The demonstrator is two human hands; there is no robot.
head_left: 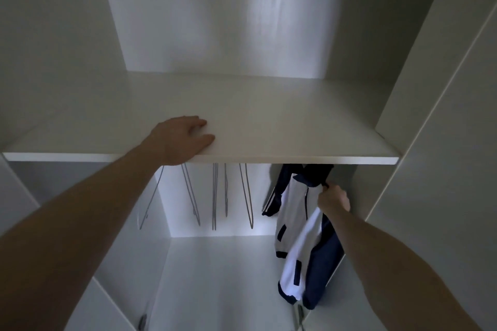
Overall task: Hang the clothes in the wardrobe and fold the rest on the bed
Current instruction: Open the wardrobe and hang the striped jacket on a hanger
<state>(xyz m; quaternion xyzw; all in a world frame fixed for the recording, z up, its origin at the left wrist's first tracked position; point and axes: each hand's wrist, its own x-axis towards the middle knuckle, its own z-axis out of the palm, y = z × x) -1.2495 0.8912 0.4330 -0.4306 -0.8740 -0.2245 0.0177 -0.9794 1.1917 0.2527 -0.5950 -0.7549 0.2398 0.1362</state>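
Note:
I look into a white wardrobe. A navy and white jacket point(301, 236) hangs under the shelf at the right side of the hanging space. My right hand point(333, 199) grips the jacket near its collar, fingers curled round dark fabric or a hanger part. My left hand point(183, 137) rests on the front edge of the white shelf point(269, 121), fingers relaxed on its top. The rail and the jacket's hanger are hidden behind the shelf edge.
Several bare wire hangers point(215, 196) dangle under the shelf, left of the jacket. The wardrobe's white side panels stand close on both sides, with an open door panel point(443, 142) at the right. The wardrobe floor point(220, 277) lies below.

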